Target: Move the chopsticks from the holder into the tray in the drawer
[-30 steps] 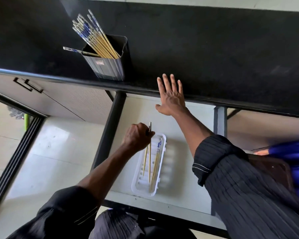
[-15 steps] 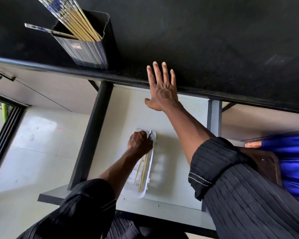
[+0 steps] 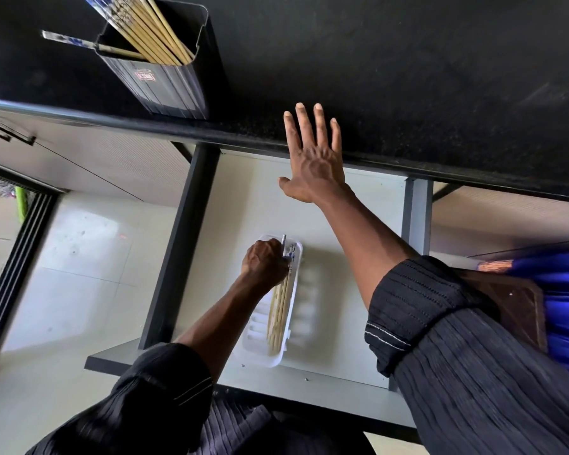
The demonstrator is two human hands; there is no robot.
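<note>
A dark metal holder [image 3: 165, 83] stands on the black counter [image 3: 391, 70] at upper left, with several bamboo chopsticks [image 3: 151, 34] leaning out of it. A white slotted tray [image 3: 260, 353] lies in the open drawer [image 3: 335, 349] below. Several chopsticks [image 3: 278, 318] lie lengthwise in the tray. My left hand [image 3: 265, 262] is down at the tray's far end, fingers closed around the top ends of chopsticks there. My right hand [image 3: 312, 159] rests flat with fingers spread on the counter's front edge, holding nothing.
The drawer has dark side rails [image 3: 181, 247] and a pale floor. A cabinet door with a black handle [image 3: 7, 131] is at left, tiled floor [image 3: 69, 277] beneath. A blue cloth and brown object [image 3: 523, 310] sit at the right edge.
My left hand has lowered the chopsticks from above the tray down into it. The view has shifted closer and downward; my right hand stays on the counter edge.
</note>
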